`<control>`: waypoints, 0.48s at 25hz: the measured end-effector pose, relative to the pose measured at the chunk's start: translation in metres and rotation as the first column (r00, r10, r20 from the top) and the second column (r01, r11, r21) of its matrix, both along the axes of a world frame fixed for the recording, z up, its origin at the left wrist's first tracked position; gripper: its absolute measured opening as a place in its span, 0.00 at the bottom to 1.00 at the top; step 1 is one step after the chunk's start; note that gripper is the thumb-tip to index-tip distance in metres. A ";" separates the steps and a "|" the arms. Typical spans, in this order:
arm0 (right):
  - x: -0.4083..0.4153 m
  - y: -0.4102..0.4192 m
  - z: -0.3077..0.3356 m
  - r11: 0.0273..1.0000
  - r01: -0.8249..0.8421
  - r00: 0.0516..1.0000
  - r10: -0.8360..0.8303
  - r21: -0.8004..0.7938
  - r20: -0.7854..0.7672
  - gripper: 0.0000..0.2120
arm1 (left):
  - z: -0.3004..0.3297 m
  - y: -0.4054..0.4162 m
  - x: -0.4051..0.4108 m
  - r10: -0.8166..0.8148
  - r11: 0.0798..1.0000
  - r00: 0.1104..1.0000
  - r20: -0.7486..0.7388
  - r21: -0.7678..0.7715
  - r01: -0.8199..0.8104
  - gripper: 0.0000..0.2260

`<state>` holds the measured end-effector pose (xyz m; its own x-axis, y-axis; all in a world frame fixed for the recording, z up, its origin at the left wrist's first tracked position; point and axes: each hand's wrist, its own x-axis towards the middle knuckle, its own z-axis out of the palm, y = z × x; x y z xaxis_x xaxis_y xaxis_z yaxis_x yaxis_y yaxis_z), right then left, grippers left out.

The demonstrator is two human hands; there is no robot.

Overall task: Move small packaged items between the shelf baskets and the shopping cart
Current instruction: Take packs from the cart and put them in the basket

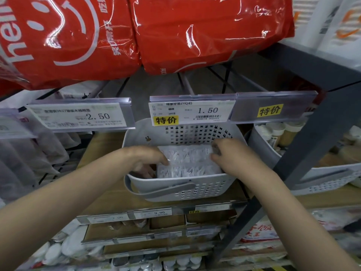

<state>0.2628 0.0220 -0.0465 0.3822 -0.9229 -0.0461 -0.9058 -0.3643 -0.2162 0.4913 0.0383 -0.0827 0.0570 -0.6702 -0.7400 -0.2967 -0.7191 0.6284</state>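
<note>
Reaching into the white basket [181, 189] on the wooden shelf [103, 194] with both hands. Left hand [148, 160] dipping over the basket's left rim, fingers curled down beside the clear packets [187, 161]; whether pinching one, impossible to tell. Right hand [232, 155] lying on the packets' right edge, fingers bent onto the wrapping and seeming to be pinching it.

Hanging directly above the basket, a price tag [190, 112] reading "1.50", with "ZYQ45" in its top line, a barcode, and a yellow sticker "特价". Showing to its right, a second yellow "特价" sticker [269, 110] on an otherwise blank holder. Showing to the left, a tag [78, 115] reading "2.50". Reading "9.90" on a small tag [159, 213] at the shelf's front lip.

Overhanging from the shelf above, red bags [117, 30] printed with a smiley and "hello", crowding the headroom. Slanting close past the right forearm, a grey frame post [304, 153]; standing just beyond it, a second white basket [322, 182].
</note>
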 end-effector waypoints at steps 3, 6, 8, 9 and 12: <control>-0.014 0.007 -0.007 0.926 0.042 0.981 0.033 -0.376 0.190 0.15 | 0.003 -0.003 0.000 0.016 1.000 0.995 -0.101 0.021 -0.014 0.25; -0.020 0.008 -0.015 0.940 0.225 0.890 -0.092 -0.255 0.446 0.21 | 0.008 -0.004 -0.004 0.007 1.000 0.985 -0.174 0.019 -0.003 0.22; -0.020 0.003 -0.022 0.962 0.270 0.811 -0.210 -0.031 0.545 0.22 | 0.010 -0.004 -0.008 -0.009 1.000 0.983 -0.182 0.004 0.010 0.21; -0.020 0.000 -0.024 0.963 0.270 0.805 -0.220 -0.010 0.552 0.21 | 0.011 -0.005 -0.009 -0.021 1.000 0.984 -0.178 -0.002 0.021 0.20; -0.020 -0.006 -0.025 0.961 0.276 0.791 -0.214 -0.023 0.573 0.20 | 0.008 -0.008 -0.008 -0.046 0.999 0.990 -0.132 0.010 0.048 0.22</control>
